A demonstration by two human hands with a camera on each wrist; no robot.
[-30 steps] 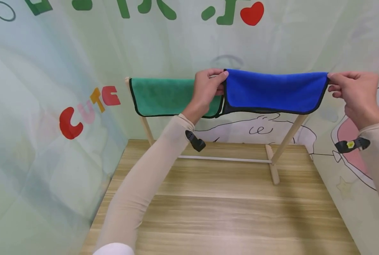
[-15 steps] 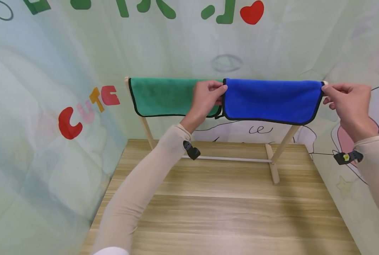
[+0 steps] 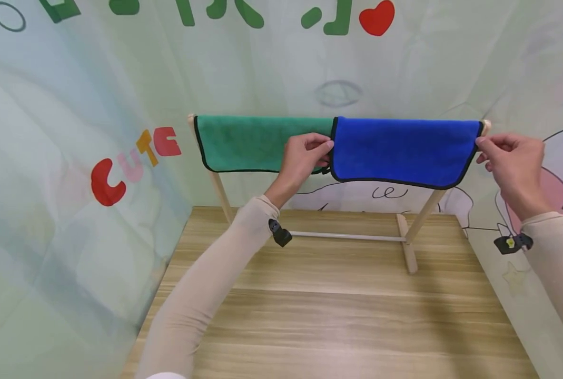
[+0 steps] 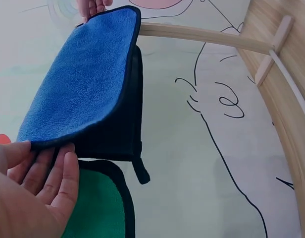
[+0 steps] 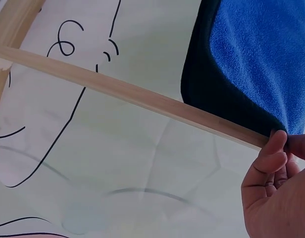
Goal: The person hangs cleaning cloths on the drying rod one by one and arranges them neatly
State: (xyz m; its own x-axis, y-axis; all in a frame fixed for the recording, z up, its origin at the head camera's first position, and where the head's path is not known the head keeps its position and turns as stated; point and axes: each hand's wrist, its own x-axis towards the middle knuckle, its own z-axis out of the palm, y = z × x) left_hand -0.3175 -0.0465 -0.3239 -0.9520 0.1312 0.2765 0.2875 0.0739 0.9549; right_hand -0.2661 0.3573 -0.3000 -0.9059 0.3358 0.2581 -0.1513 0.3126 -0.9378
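A blue towel (image 3: 404,152) with black edging hangs folded over the right half of a wooden rack. My left hand (image 3: 305,160) pinches its left edge between thumb and fingers, a little below the top fold. At the opposite edge, my right hand (image 3: 515,163) pinches the towel close to the rack's right post. Beside it on the left hangs a green towel (image 3: 243,142) with the same black trim, partly covered by my left hand. The left wrist view shows the blue towel's front flap (image 4: 88,74) standing off from its dark back layer, which has a small loop (image 4: 140,171).
The rack's right post (image 3: 423,216) slants down to a wooden foot (image 3: 406,245), with a white lower bar (image 3: 347,236) across. It stands on a wood-grain table (image 3: 338,316). A printed cloth backdrop (image 3: 96,95) surrounds the table behind and at both sides.
Both hands have moved down, bringing the blue towel's top edge from above the rack to level with the green towel's. Its front flap now hangs lower.
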